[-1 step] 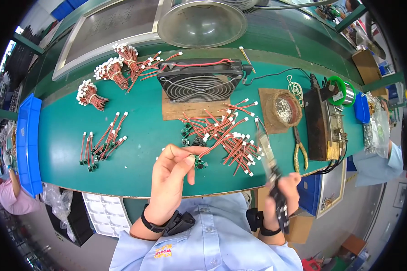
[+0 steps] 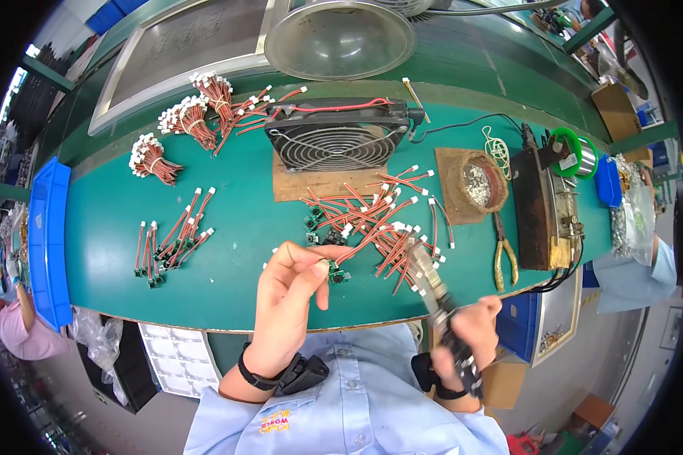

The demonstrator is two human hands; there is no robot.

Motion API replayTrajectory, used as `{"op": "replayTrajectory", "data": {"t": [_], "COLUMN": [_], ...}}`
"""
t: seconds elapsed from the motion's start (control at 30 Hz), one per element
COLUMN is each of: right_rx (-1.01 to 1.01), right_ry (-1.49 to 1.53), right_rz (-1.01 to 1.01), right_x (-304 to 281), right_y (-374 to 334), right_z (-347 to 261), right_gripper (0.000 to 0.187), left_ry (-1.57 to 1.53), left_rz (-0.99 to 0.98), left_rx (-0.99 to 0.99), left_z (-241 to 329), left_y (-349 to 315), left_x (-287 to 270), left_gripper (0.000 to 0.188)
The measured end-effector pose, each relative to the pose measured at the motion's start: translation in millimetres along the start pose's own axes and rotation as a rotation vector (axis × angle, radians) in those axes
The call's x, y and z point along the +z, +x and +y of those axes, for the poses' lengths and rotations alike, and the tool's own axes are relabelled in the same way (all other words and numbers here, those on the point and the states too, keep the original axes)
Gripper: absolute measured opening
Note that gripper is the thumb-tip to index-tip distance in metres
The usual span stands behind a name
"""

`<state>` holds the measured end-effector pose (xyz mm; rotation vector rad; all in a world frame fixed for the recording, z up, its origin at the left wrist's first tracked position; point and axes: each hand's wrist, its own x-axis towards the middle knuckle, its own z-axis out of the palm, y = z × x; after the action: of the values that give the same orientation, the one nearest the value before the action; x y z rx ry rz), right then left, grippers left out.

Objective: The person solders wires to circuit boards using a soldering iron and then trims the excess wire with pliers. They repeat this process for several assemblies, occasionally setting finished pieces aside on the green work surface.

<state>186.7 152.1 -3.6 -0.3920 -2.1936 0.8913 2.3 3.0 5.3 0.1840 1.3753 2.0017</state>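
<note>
Red-wired small green circuit board (image 2: 337,274), light and fragile, sits pinched by its edges in left-hand (image 2: 290,292) grip; right hand (image 2: 470,334) clenches soldering iron (image 2: 432,288).

Fan (image 2: 334,136) behind wire pile (image 2: 372,220), pliers (image 2: 503,254) right, bin (image 2: 47,235) far left

Head-worn fisheye view looking down over a green worktop (image 2: 228,227)

The single camera is sitting at the person's head, facing forward and steeply downward, so the person's shirt front is filling the lower edge and both hands are coming in from below, close to the lens. The worktop is spreading across the middle at arm's reach, its straight edges bending toward the round black rim. The fan (image 2: 334,136) and metal bowl (image 2: 340,38) are lying farther off near the top. No second view is sharing the scene.
</note>
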Motion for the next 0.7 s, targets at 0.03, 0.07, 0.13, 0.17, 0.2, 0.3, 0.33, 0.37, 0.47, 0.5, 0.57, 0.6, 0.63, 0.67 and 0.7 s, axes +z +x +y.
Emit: {"op": "replayTrajectory", "data": {"t": [0.03,0.07,0.13,0.17,0.2,0.3,0.33,0.37,0.47,0.5,0.57,0.6,0.63,0.67,0.7], "right_rx": [-0.057,-0.116,-0.123,-0.132,-0.141,-0.142,-0.143,-0.145,-0.146,-0.148,-0.147,-0.145,-0.146,-0.146,-0.147], "right_ry": [0.028,0.056,0.058,0.062,0.067,0.056,0.05,0.053,0.051,0.053,0.053,0.05,0.05,0.053,0.056], "right_rz": [-0.116,-0.231,-0.251,-0.268,-0.286,-0.291,-0.292,-0.294,-0.305,-0.307,-0.313,-0.315,-0.316,-0.312,-0.308], "right_x": [1,4,7,9,10,10,11,11,12,12,13,12,12,13,13], "right_y": [3,6,6,7,7,7,7,7,8,8,7,7,6,6,5], "right_z": [-6,-10,-15,-17,-19,-22,-23,-23,-22,-22,-22,-21,-21,-21,-21], "right_gripper": [0.04,0.039,0.038,0.038,0.037,0.037,0.037,0.037,0.038,0.038,0.04,0.041,0.041,0.042,0.043], "left_ry": [0.005,0.013,0.017,0.016,0.011,0.001,0.0,-0.001,0.0,0.003,0.006,0.005,0.005,0.006,0.005], "left_rz": [0.005,0.008,0.005,0.006,-0.008,-0.032,-0.035,-0.039,-0.031,-0.023,-0.01,-0.014,-0.018,-0.023,-0.022], "left_rx": [0.002,0.005,0.003,0.002,0.002,0.008,0.009,0.01,0.016,0.02,0.025,0.026,0.027,0.028,0.028], "left_z": [0,1,2,1,0,-2,-1,-1,-2,-2,-2,-2,-1,-1,0], "left_y": [2,3,3,3,3,3,3,2,2,2,2,2,2,2,2], "left_x": [-1,-1,0,0,0,-2,-2,-2,0,1,1,2,2,2,2], "left_gripper": [0.005,0.005,0.005,0.005,0.006,0.006,0.006,0.006,0.007,0.008,0.009,0.009,0.009,0.009,0.009]}}
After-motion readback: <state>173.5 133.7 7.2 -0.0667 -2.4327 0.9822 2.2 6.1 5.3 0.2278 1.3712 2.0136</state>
